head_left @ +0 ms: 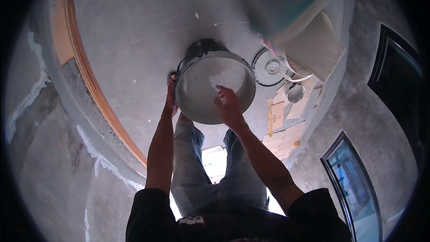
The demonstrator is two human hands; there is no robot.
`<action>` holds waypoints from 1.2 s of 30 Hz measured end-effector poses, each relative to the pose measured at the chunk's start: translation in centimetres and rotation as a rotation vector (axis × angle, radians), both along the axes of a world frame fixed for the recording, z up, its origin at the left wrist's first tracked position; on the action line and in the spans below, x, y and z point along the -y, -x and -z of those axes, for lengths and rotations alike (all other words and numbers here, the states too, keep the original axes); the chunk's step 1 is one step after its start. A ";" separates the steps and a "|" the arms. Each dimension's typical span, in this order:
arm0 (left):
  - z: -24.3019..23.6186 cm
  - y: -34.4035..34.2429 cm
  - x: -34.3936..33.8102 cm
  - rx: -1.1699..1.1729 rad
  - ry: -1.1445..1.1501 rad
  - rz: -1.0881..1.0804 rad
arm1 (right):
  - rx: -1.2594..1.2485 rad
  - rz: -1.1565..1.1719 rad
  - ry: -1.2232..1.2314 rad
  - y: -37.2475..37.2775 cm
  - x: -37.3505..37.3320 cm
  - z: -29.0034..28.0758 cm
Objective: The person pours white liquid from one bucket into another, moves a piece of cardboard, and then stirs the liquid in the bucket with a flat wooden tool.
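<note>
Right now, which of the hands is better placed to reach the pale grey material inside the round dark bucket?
Probably the right hand: it is over the opening of the round dark bucket, near the pale grey material. The left hand is at the bucket's outer left side.

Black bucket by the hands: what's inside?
The black bucket shows a grey coating inside and a paler, rough patch. The right hand covers part of the opening; whatever lies behind it can't be seen.
</note>
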State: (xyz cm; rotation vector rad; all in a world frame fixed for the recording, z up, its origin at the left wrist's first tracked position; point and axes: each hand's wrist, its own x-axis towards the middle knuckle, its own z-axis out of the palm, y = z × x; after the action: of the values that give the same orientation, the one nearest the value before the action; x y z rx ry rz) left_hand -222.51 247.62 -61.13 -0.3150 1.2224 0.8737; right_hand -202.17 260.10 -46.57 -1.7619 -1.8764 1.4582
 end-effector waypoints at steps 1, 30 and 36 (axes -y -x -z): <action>-0.2 0.5 0.7 0.006 0.023 0.013 | -0.005 -0.036 0.019 0.6 1.1 0.0; -15.5 1.7 3.1 -0.532 -0.379 0.392 | -0.211 -0.079 0.526 9.2 9.3 -7.7; -12.5 -0.2 1.6 -0.606 -0.081 0.416 | 0.211 0.056 0.224 3.5 6.7 -10.5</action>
State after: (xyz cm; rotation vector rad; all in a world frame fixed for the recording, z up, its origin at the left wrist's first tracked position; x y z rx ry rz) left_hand -222.28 245.98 -48.65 0.2910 1.7250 0.6660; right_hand -205.67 253.35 -36.03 -2.1279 -1.7997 1.5691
